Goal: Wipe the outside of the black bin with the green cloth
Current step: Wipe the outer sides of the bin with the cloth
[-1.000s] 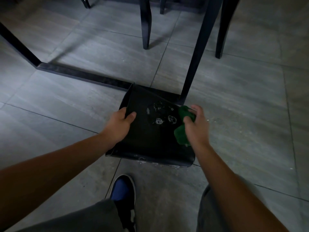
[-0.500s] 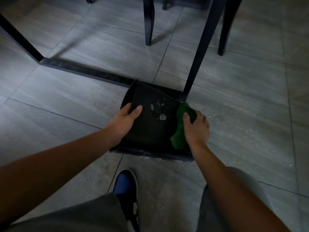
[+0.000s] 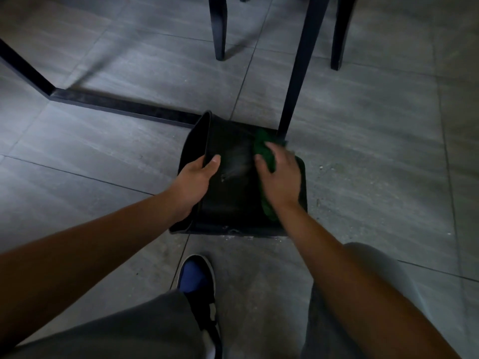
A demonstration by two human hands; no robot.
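Note:
The black bin (image 3: 233,193) lies tipped on its side on the grey tiled floor in front of me, one broad outer face turned upward. My left hand (image 3: 195,181) grips its left edge, thumb on the upper face. My right hand (image 3: 281,177) presses the green cloth (image 3: 264,149) flat against the right part of that face. Part of the cloth sticks out beyond my fingertips and another part shows below my wrist. The hand is blurred with motion.
A slanted black table leg (image 3: 298,71) meets the floor right behind the bin, and a black floor bar (image 3: 121,106) runs off to the left. Two chair legs (image 3: 219,27) stand further back. My blue and black shoe (image 3: 198,283) is below the bin. Crumbs dot the tiles at right.
My right hand slid the cloth from the bin's right edge up and across its upper face. The white marks seen earlier are almost gone. My left hand moved up along the left edge.

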